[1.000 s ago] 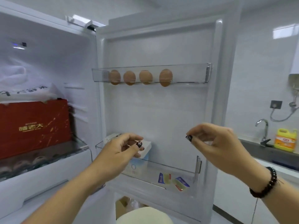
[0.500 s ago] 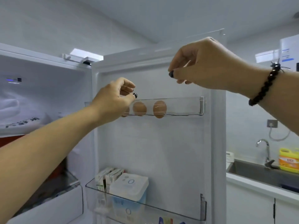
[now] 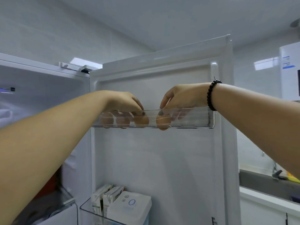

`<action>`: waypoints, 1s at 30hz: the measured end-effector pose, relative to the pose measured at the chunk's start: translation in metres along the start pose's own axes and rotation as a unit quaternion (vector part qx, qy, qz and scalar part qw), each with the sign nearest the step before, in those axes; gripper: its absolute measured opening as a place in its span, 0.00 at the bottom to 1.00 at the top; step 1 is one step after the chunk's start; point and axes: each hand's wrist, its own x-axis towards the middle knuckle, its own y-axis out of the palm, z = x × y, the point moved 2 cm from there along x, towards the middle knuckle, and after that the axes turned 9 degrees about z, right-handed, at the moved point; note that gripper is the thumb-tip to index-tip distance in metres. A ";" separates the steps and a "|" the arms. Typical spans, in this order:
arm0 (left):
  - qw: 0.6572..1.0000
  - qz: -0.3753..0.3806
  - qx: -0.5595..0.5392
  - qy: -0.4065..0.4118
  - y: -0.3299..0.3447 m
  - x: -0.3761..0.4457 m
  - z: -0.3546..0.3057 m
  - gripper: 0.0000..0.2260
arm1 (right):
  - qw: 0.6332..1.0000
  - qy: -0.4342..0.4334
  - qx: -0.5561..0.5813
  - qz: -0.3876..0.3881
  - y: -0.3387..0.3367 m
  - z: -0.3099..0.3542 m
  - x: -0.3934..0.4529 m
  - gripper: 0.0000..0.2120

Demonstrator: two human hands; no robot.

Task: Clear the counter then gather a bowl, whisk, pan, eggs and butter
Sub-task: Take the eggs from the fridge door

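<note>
Four brown eggs sit in a row along the clear door shelf high on the open fridge door, each standing with its long axis upright, narrow ends hard to tell through the plastic. The left hand reaches over the shelf rim with its fingers curled down among the three eggs at the shelf's left end; whether its grip has closed on one cannot be told through the plastic. The right hand, a dark bead bracelet at its wrist, dips into the shelf beside the fourth egg, fingers bent behind it; its grip is likewise unclear. Below the shelf, cartons and a white box stand in a lower door bin.
</note>
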 end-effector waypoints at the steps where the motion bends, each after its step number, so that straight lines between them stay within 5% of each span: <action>1: 1.000 0.026 0.006 -0.007 -0.002 0.000 -0.002 0.07 | 1.000 -0.001 0.000 0.010 0.001 0.000 0.002 0.09; 9: 0.983 0.174 0.008 -0.048 -0.007 0.014 -0.004 0.15 | 0.996 0.018 -0.007 0.087 0.008 -0.002 0.008 0.11; 20: 0.986 0.161 -0.010 -0.048 -0.003 0.026 0.001 0.12 | 0.994 0.011 0.058 0.091 0.007 -0.015 0.008 0.10; 30: 0.990 0.127 -0.003 -0.068 0.000 0.015 -0.008 0.14 | 1.000 -0.002 0.008 0.023 0.005 -0.011 0.004 0.10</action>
